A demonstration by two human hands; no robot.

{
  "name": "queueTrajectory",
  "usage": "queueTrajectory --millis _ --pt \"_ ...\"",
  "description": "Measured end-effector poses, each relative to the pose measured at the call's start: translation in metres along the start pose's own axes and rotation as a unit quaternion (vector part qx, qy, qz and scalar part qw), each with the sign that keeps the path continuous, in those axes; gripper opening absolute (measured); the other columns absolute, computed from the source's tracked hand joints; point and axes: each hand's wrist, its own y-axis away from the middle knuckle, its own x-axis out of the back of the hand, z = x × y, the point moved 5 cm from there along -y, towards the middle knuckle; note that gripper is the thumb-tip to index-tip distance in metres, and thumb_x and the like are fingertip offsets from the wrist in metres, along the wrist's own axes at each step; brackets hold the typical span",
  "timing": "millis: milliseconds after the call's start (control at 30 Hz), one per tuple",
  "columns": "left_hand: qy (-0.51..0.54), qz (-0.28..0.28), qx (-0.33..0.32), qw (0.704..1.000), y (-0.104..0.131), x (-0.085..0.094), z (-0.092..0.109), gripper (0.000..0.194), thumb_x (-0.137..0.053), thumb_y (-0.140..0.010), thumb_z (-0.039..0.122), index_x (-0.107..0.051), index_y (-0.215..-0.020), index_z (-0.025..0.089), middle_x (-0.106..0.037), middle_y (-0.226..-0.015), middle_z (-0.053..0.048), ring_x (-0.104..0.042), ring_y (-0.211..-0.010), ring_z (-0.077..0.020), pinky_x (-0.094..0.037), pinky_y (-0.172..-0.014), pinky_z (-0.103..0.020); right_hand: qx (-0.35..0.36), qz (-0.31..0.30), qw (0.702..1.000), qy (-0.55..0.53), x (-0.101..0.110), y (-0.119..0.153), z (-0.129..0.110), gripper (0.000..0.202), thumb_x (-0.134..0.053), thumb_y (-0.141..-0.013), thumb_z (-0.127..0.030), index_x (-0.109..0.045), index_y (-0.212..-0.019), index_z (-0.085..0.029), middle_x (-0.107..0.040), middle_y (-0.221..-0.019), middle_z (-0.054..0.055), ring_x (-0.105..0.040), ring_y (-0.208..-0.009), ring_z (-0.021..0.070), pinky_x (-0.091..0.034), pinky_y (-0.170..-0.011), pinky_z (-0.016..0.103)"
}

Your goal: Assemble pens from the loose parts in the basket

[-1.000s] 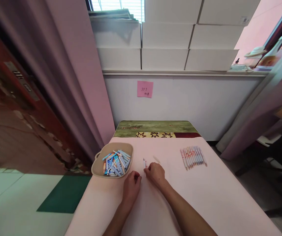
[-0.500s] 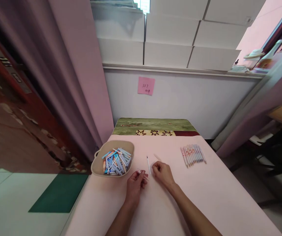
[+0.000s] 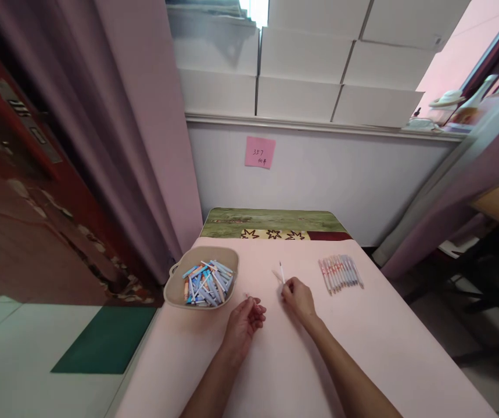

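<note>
Head: one refill (image 3: 282, 273) in right fingers (image 3: 289, 285)

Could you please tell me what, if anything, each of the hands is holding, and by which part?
The right hand pinches a refill near its closer end. The left hand holds a pinkish piece; its fingers hide where.

White rod (image 3: 282, 274) | dark tip pointing away | pinkish piece (image 3: 248, 296) | mostly hidden

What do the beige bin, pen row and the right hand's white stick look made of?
Beige bin: probably matte plastic; even colour, moulded-looking handle.
Pen row: likely smooth plastic; straight, translucent-looking barrels.
White stick: perhaps smooth plastic; evenly white, but too small to confirm.
</note>
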Motion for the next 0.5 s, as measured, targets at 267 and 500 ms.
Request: queueTrajectory --millis 267,500 --pt "0.014 0.032 0.006 0.999 -0.001 -0.002 -0.001 0.018 -0.074 -0.071 0.021 -0.059 -0.078 0.013 -0.071 -0.078 -0.007 -0.053 -0.045 -0.0033 -0.034 -0.036 -0.011 -0.053 0.015 0.998 0.031 0.017 -0.037 0.013 0.030 -0.030 -0.094 -0.026 -0.055 -0.105 -0.016 -0.070 -0.094 0.014 -0.066 -0.088 0.0244 -0.040 -0.070 0.030" --pt "0.016 0.067 0.013 0.998 0.001 0.011 0.008 0.019 -0.074 -0.070 0.016 -0.057 -0.080 0.014 -0.067 -0.069 -0.001 -0.056 -0.045 -0.0039 -0.037 -0.037 -0.010 -0.034 -0.005 0.999 0.029 -0.007 -0.043 -0.002 0.030 -0.047 -0.088 -0.040 -0.056 -0.105 -0.016 -0.071 -0.090 0.013 -0.065 -0.086 0.0267 -0.041 -0.070 0.033"
